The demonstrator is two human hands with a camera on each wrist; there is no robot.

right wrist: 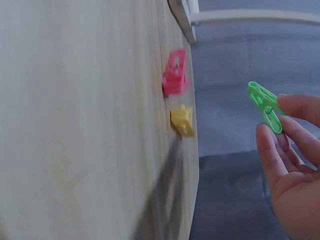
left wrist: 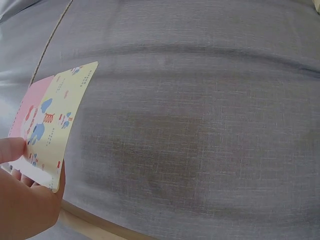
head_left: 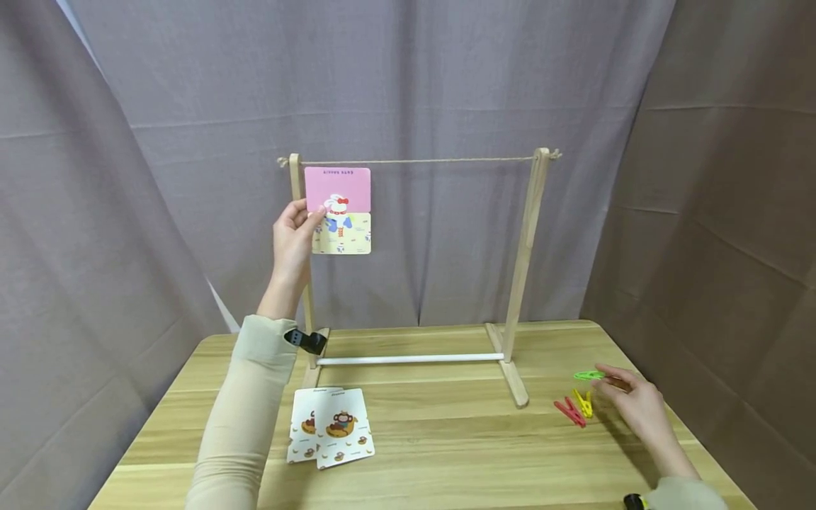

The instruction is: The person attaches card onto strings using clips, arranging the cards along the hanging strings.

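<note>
Pink-and-yellow card (head_left: 338, 210) pinched in left hand (head_left: 295, 237) fingertips, held up just under the string (head_left: 421, 161). Right hand (head_left: 634, 401) fingers grasp green clothespin (head_left: 589, 375) just off the table. Step: pegging; next, likely lift pin to card's top edge.

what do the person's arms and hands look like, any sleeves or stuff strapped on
Both hands are bare, with no gloves or rings in view. The left hand comes out of a long, snug beige sleeve with a small black device strapped at the wrist. The right hand has the same beige cuff, with a black and yellow device at its edge.
</note>
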